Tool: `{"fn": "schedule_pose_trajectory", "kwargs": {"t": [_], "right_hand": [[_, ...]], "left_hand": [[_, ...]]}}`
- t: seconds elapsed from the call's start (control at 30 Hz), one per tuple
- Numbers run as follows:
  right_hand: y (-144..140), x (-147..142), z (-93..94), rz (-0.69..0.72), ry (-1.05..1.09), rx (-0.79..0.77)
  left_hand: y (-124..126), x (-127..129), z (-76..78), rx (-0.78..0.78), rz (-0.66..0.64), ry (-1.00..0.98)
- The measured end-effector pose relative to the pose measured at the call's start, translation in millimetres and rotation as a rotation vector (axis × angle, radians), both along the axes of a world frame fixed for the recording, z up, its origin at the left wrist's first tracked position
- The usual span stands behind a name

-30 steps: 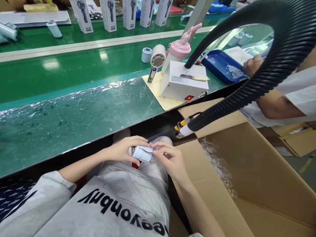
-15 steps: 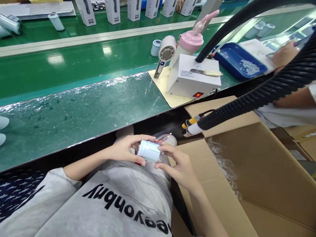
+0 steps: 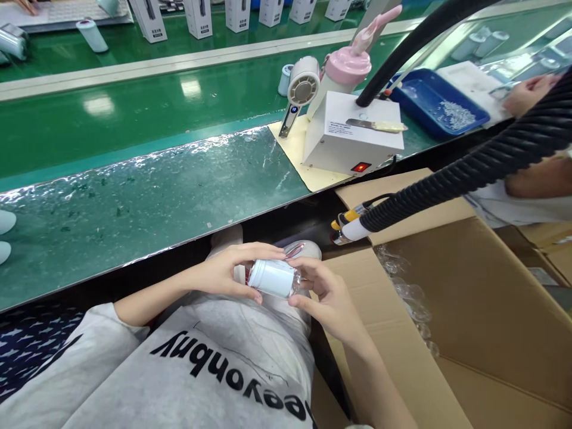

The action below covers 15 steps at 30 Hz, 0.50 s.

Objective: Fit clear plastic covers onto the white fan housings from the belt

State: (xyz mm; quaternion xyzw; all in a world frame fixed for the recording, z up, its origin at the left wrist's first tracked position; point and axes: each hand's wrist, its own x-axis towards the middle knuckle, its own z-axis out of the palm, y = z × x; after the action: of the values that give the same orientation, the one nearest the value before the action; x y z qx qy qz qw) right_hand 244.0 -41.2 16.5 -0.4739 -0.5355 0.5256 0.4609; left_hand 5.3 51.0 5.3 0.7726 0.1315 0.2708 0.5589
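Over my lap, below the bench edge, both hands hold a small white cylinder [image 3: 272, 278] with thin red wires at its right end. My left hand [image 3: 227, 271] grips its left end, thumb underneath and fingers on top. My right hand [image 3: 326, 295] closes on its right end, where a clear plastic piece shows. The cylinder lies on its side, just above my grey-clad knees.
A green bench [image 3: 134, 196] runs ahead. On it stand a white box with a red switch [image 3: 355, 134], a handheld fan [image 3: 300, 92] and a pink bottle [image 3: 346, 65]. A black corrugated hose [image 3: 469, 170] hangs over an open cardboard carton [image 3: 469, 310]. Another person's hand [image 3: 529, 92] works by a blue tray [image 3: 435, 104].
The cylinder has been turned in my hands; its red wires, first lying along its side, now sit at the right end. The other person's hand has shifted further right.
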Motion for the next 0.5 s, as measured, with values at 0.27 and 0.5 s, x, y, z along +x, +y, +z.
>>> {"fn": "schedule_pose_trajectory", "kwargs": {"t": [0.27, 0.5], "right_hand": [[3.7, -5.6, -3.8, 0.038, 0.199, -0.231], [8.6, -11.1, -5.9, 0.055, 0.275, -0.383]], "left_hand": [[-0.1, -1.2, 1.6, 0.020, -0.013, 0.003], [-0.8, -2.4, 2.9, 0.024, -0.011, 0.020]]}}
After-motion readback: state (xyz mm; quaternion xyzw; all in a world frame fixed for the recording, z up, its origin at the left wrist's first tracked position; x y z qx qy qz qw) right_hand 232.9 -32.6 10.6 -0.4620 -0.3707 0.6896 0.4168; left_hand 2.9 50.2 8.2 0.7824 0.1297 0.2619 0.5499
